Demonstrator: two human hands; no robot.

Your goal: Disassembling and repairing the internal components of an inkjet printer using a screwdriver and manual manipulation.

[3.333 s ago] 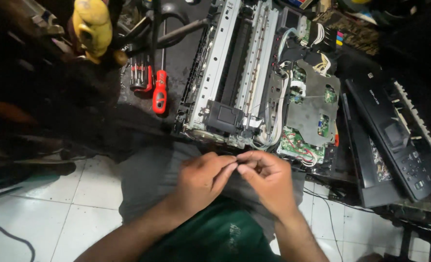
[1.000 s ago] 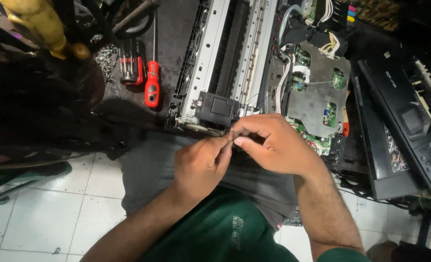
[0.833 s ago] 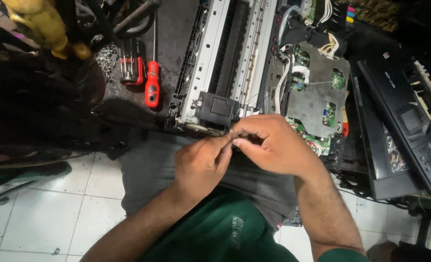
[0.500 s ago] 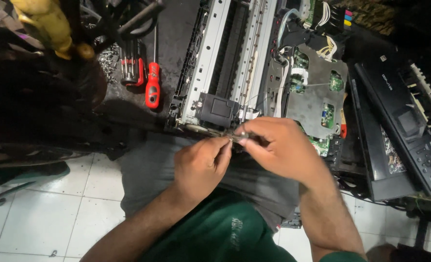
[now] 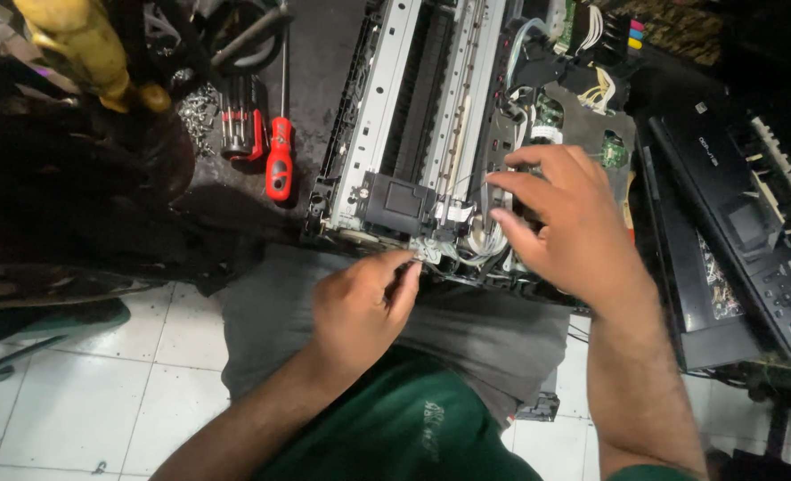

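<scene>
White floor tiles point(image 5: 75, 392) lie under the person's knees. Closest, the left hand point(image 5: 360, 307) pinches a small part point(image 5: 428, 253) at the opened printer point(image 5: 413, 134) edge. The right hand point(image 5: 565, 223) rests open on its wires. Farther off lies a red screwdriver point(image 5: 279, 160).

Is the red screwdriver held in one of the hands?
No. The red screwdriver lies on the dark surface, apart from the left hand and right hand.
</scene>
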